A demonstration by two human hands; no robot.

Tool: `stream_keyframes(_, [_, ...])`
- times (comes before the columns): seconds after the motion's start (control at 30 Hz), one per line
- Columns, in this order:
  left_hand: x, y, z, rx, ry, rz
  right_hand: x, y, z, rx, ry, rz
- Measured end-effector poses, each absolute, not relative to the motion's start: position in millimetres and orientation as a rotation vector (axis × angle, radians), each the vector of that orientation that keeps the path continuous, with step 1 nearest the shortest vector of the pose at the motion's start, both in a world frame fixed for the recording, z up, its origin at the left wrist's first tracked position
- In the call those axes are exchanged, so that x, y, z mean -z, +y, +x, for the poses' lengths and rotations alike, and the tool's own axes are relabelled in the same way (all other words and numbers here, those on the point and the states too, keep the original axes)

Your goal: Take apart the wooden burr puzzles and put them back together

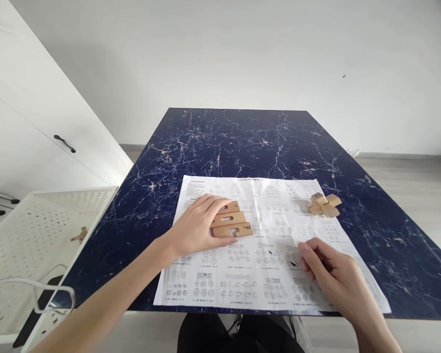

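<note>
My left hand (198, 224) is closed around the left end of a few flat wooden puzzle pieces (238, 215). They lie side by side, with slots or notches cut in them and dark marks on their faces. Beneath them is a creased instruction sheet (242, 267) printed with small diagrams. Lower right, my right hand (330, 269) hovers over or rests on the sheet, fingers curled and thumb against the index finger; whatever is inside, if anything, is hidden. Beyond it, an interlocked wooden cross-shaped puzzle (324, 205) sits at the sheet's right edge.
The dark blue marbled table (235, 142) extends past the sheet toward a white wall. At lower left stands a white perforated basket (25, 230) with a small wooden piece (79, 235) in it. A white cable (33, 280) loops near the table's left corner.
</note>
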State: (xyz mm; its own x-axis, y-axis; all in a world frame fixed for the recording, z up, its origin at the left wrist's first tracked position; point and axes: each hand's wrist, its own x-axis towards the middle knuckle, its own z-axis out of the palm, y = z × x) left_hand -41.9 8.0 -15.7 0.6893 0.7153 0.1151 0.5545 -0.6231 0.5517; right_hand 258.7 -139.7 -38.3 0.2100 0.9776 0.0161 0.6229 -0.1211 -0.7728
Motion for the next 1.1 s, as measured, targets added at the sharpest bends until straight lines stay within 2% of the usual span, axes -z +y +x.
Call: stream_keyframes(1.1, [21.4, -0.3, -39.4, -0.566, 0.719, 2.466, 37.1, -139.9, 258.6, -0.717, -1.448, -1.841])
